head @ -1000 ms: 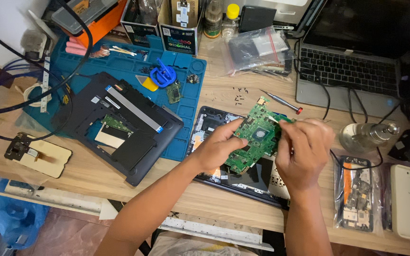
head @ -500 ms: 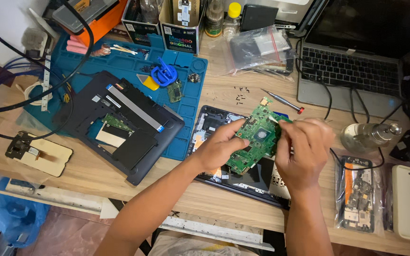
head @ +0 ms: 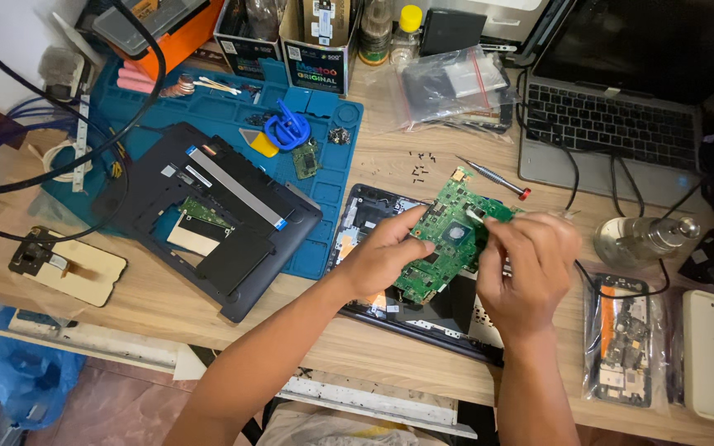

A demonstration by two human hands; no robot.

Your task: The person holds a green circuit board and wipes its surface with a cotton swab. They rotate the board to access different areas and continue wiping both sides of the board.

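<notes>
I am holding a green circuit board (head: 444, 239) up off the desk, tilted, directly above the opened black laptop base (head: 373, 216) it appears to have come out of. My left hand (head: 382, 260) is gripping the board's lower left edge, fingers closed on it, while my right hand (head: 526, 264) is pinching at the board's upper right part, fingertips together on what looks like a small pale piece or connector; I cannot tell exactly what is between them. Judging by how things lie, the board is already free of the base and the screws are out: a scatter of tiny dark screws (head: 419, 165) is lying on the wooden desk (head: 167, 306) just beyond the board, with a red-tipped screwdriver (head: 493, 177) resting near them. Work on the board itself looks to be in progress, and nothing is refitted yet. Farther left, a black bottom cover (head: 208, 215) is lying on a blue work mat (head: 332, 124). To the right, a silver laptop (head: 605, 124) is sitting open, and a bagged phone board (head: 621, 339) is lying near the desk's front edge.
</notes>
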